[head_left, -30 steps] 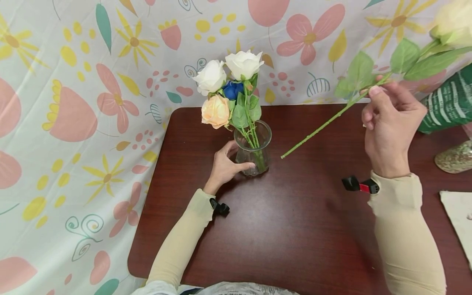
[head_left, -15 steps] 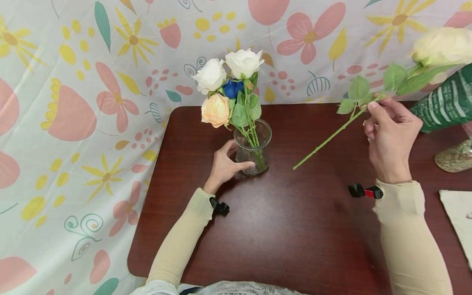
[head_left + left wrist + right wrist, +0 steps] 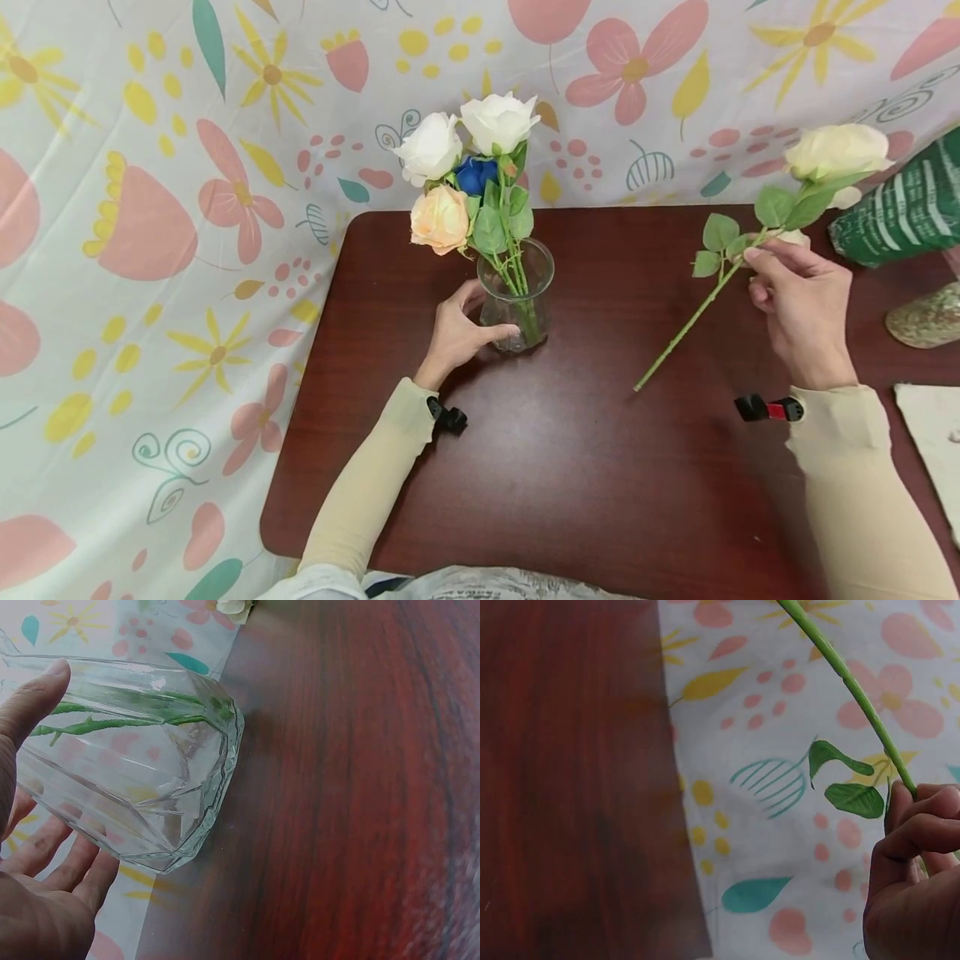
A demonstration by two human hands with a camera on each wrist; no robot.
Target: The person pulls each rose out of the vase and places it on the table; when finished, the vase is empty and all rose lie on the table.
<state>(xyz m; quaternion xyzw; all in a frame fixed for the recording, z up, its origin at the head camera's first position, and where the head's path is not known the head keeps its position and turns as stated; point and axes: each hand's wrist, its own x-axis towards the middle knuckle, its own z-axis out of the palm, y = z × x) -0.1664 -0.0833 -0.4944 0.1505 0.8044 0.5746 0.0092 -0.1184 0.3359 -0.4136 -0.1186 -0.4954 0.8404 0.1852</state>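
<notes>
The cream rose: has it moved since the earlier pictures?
Yes, in the head view the cream rose moved left and down, against the yellow flower printed above.

A flower-patterned cloth (image 3: 300,75) hangs behind a glossy reddish-brown table (image 3: 600,483)

I can't tell home from studio: a cloth-screened corner, floral fabric (image 3: 247,187) hanging beyond my hands (image 3: 456,332) (image 3: 804,308), wooden desk (image 3: 585,475) below.

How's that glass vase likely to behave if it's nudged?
The glass vase is likely slippery, being smooth-walled, and probably fragile, since it looks like clear glass. It might tip towards the roses, which lean out past its rim.
</notes>
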